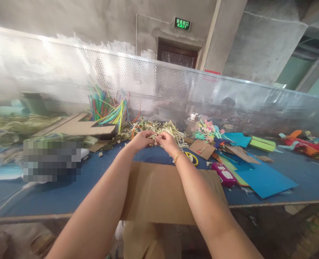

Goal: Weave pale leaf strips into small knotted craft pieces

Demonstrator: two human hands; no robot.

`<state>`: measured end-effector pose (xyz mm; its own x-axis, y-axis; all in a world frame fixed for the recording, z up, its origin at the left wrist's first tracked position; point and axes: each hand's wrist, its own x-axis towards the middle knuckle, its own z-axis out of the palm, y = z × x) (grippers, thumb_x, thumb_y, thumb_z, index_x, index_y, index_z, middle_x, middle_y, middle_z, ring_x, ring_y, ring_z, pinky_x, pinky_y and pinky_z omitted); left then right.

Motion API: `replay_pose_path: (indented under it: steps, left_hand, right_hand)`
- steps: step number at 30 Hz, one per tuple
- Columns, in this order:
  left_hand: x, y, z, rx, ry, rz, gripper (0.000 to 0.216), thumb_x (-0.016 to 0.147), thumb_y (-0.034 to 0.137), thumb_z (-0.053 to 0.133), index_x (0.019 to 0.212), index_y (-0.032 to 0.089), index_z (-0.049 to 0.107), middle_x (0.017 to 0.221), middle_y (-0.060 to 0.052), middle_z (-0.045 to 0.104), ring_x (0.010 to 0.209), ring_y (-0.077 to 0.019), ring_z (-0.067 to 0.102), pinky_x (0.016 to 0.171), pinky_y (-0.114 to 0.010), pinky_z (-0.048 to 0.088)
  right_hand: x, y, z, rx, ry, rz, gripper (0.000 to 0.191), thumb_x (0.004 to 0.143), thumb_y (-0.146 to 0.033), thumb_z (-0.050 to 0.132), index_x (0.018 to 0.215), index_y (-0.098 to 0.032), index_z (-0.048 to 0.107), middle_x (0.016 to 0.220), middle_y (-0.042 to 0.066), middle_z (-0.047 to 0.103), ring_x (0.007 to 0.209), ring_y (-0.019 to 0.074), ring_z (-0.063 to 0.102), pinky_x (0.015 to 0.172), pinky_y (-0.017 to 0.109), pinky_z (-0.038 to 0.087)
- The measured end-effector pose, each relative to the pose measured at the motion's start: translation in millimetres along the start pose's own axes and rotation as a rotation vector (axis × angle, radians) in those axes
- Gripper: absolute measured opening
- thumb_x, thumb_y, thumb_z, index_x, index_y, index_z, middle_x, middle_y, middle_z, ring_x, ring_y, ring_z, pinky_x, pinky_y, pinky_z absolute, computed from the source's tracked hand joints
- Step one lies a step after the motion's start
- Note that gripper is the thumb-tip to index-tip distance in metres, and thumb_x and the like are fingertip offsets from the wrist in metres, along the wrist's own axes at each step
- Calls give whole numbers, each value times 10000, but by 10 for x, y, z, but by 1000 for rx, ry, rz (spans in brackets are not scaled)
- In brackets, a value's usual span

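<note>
Both of my arms reach out over the table, and my hands nearly meet beside a pile of pale, dried plant-like strips (pixel 175 130). My left hand (pixel 143 140) has its fingers closed in a pinch. Close by on its right, my right hand (pixel 168 142) is pinched too, a gold bracelet on its wrist. A short piece of pale strip (pixel 154 139) shows between the fingertips of both hands; its ends are hidden or too small to follow. Under my forearms lies a brown cardboard sheet (pixel 156 194) at the table's front edge.
Right of my hands are yellow-handled scissors (pixel 192 158), a glass bottle (pixel 193 124), a magenta case (pixel 224 174) and blue card (pixel 264 176). Colourful pipe cleaners (pixel 105 106) stand behind an open cardboard box (pixel 75 126). A perforated metal screen (pixel 148 86) rises along the back.
</note>
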<state>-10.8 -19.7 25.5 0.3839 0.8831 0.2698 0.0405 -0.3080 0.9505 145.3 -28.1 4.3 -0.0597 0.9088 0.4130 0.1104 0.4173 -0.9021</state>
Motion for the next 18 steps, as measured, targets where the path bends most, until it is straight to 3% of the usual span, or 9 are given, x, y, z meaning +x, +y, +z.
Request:
replay_pose_path:
  steps: [4,9,13,18]
  left_hand:
    - [-5,1,17,-6,-27,-10,419,609,118,618,1024,147,663,635,9,640,521,-101,521,496,-207,349]
    - [-33,51,56,-114,-41,-52,346,640,203,683,982,160,660,677,-9,646,600,-112,570,523,-203,364]
    - [-49,71,91,-207,-3,-83,279,665,311,725,877,156,633,677,-18,636,591,-108,575,517,-203,372]
    - [-32,47,83,-243,51,-104,302,640,279,754,870,175,588,620,-5,620,559,-119,582,493,-200,364]
  right_hand:
    - [43,50,-7,42,20,16,267,691,-418,684,741,-214,518,635,-47,568,584,130,594,574,245,466]
    - [44,2,-3,148,30,80,322,638,-410,725,758,-215,499,619,-64,556,540,109,577,573,245,485]
    - [21,-38,14,177,33,96,316,647,-391,726,783,-221,496,635,-55,584,566,121,603,585,250,501]
    - [-11,-94,34,180,3,112,254,695,-353,693,806,-230,500,646,-49,623,550,127,606,551,253,502]
